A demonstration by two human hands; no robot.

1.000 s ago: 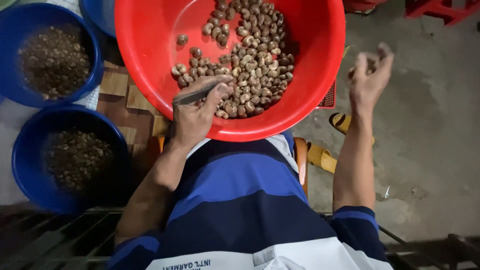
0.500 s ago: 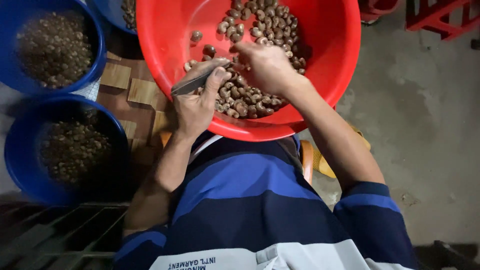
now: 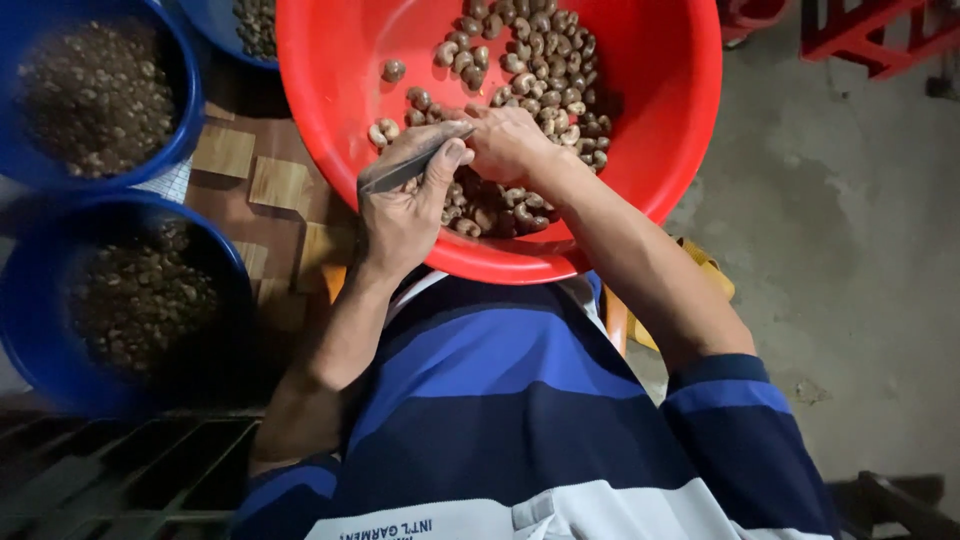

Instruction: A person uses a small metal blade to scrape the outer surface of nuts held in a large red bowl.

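A big red basin [image 3: 330, 70] rests on my lap and holds a heap of brown cashew nuts [image 3: 540, 70]. My left hand [image 3: 405, 205] is at the basin's near edge, shut on a thin grey metal blade [image 3: 400, 172] that points right. My right hand [image 3: 505, 145] is inside the basin, fingers curled on the nuts right beside the blade's tip. Whether it holds a single nut is hidden by the fingers. Both hands nearly touch.
Two blue basins of dark shell bits stand at left, one far [image 3: 180, 110] and one near [image 3: 235, 290]; a third blue basin [image 3: 215, 25] peeks in at the top. A wooden board [image 3: 270, 185] lies between them. Concrete floor [image 3: 850, 250] at right, red frame [image 3: 880, 45] top right.
One second ago my right hand was raised out to the right of the basin. It has swung back in over the nuts and now sits by the blade. The left hand stayed put.
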